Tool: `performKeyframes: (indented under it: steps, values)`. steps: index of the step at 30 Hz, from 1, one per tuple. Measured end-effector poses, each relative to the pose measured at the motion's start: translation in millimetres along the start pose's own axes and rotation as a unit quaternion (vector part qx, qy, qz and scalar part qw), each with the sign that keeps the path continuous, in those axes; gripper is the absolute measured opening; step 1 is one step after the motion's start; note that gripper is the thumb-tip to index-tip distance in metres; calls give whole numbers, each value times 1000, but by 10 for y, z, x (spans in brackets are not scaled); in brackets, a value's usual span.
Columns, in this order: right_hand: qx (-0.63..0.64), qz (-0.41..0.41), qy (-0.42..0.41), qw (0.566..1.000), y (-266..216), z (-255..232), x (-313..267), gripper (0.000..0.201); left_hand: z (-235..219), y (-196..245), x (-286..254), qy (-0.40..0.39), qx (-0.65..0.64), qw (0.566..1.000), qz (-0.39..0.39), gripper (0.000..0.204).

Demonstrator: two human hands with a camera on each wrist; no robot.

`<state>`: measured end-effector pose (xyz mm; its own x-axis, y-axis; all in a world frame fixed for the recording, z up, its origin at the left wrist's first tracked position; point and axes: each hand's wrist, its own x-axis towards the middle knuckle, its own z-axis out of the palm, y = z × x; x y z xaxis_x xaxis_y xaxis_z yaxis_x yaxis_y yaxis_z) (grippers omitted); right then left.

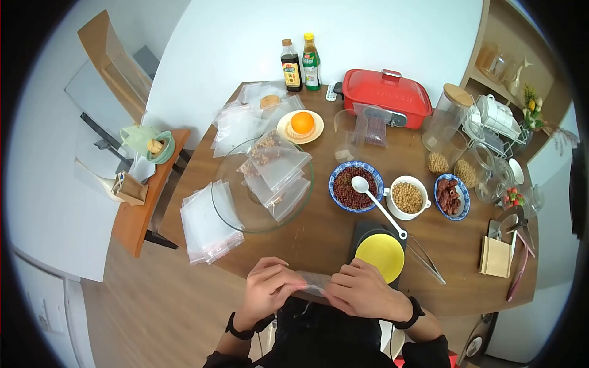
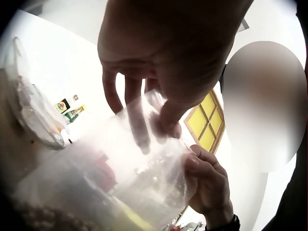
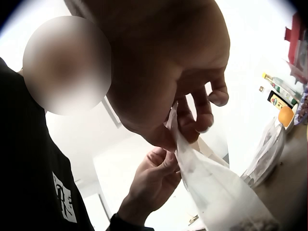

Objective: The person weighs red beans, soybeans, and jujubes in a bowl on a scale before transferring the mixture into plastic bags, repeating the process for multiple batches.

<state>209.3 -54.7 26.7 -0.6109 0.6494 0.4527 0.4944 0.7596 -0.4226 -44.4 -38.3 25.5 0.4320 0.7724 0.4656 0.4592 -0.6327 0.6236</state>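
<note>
Both hands pinched a clear plastic bag by its top edge, left hand and right hand at either end. It lay lengthwise left to right over the near edge of the desk, just near of a yellow dish.

— Where does the head view sit?
— High above the near edge of the round table, facing down and forward over the whole top to its far edge.
— And the wrist views?
— Both look upward from under the hands, very close (fingers fill each picture). All three share the clear bag by the near edge.
</note>
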Motion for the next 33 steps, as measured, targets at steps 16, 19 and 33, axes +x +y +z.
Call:
performKeyframes:
  steps: [16,19,33]
  values:
    - [29,-20,-14,999,-26,-31,-2,15,304,-46,-99,-8,-185,981,-52,16]
    - [30,0,-8,1000,-92,-71,42,15,301,29,-52,-21,-209,973,-95,12]
    - [105,64,-69,990,-161,-123,-211,12,148,94,-59,47,-138,988,44,22]
